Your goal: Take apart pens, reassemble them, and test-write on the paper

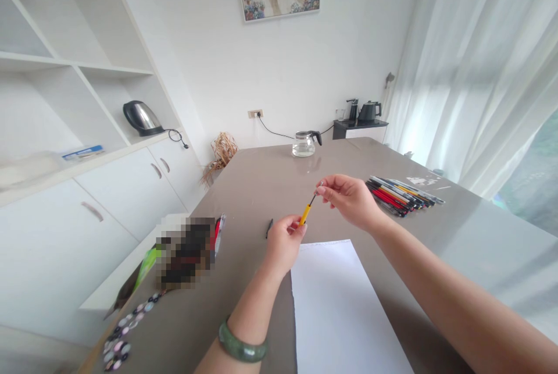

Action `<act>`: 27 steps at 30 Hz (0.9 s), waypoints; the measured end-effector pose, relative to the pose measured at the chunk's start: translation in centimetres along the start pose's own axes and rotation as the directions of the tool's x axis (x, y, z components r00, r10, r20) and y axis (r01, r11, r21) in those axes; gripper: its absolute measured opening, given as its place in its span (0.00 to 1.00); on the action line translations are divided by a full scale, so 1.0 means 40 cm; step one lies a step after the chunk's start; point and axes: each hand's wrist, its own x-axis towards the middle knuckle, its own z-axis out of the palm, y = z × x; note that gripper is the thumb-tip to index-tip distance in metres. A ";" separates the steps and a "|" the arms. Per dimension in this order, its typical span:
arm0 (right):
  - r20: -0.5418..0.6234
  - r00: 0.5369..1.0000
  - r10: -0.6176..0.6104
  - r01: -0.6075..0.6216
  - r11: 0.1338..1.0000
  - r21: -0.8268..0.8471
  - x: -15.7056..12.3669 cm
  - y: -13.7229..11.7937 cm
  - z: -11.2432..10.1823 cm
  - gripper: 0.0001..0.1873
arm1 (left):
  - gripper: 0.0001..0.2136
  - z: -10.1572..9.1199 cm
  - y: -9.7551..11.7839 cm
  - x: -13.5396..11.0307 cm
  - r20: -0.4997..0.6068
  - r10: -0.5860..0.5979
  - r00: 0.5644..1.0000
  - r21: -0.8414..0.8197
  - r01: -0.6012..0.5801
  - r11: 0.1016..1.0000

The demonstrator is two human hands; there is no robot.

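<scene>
My left hand (284, 240) is closed around the lower end of a yellow pen (306, 213), held above the grey table (261, 188). My right hand (346, 196) pinches the pen's dark upper tip between thumb and forefinger. A small black piece, perhaps a pen cap (269, 227), lies on the table just left of my left hand. A white sheet of paper (340, 310) lies below both hands. A row of several pens (403, 192) lies to the right of my right hand.
A glass jug (304, 143) stands at the table's far end, kettles (364, 111) on a side stand behind it. A blurred object (187, 252) and beads (120, 345) lie at the left edge. White cabinets with a steel kettle (142, 118) stand to the left, curtains to the right.
</scene>
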 end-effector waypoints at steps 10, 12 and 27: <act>0.086 0.995 0.056 -0.064 0.994 0.094 -0.007 -0.002 0.009 0.15 | 0.12 0.002 -0.006 0.003 0.003 0.013 1.000 -0.066 -0.013 0.998; 0.128 0.989 0.076 -0.087 0.993 0.085 -0.009 0.001 0.010 0.15 | 0.13 -0.012 -0.001 0.007 -0.004 0.008 1.000 -0.104 -0.008 0.995; 0.269 0.858 0.438 -0.166 0.731 -0.662 0.070 0.110 0.299 0.21 | 0.18 -0.195 -0.088 0.067 -0.428 -0.123 0.895 -0.181 0.049 0.982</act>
